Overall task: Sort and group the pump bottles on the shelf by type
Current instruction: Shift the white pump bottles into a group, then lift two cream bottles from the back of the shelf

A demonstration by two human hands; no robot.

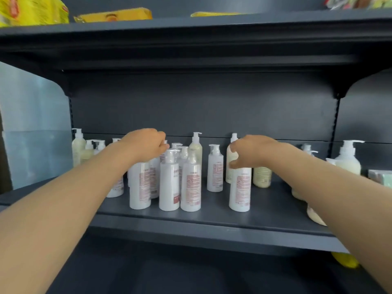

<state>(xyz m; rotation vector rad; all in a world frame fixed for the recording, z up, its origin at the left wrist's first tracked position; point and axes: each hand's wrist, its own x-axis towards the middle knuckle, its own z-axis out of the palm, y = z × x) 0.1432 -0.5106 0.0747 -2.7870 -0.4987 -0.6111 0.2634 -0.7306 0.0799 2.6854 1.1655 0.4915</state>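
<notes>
Pump bottles clustered mid-shelf; more bottles at far left rear and far right. Lone bottle stands right of cluster, near front. Packets on upper shelf.

Count, middle shelf.

White bottles with red-print labels: at least eight visible; centre cluster is tight, arm covers part of it, so exact total not resolvable.

Cream bottles: about nine: three at left end, one tall at back centre, two behind the lone white one right of centre, at least three toward right end, partly hidden by arm.

Pale box at right edge: one.

Yellow packs on upper shelf: three.

Grips: two.
</notes>
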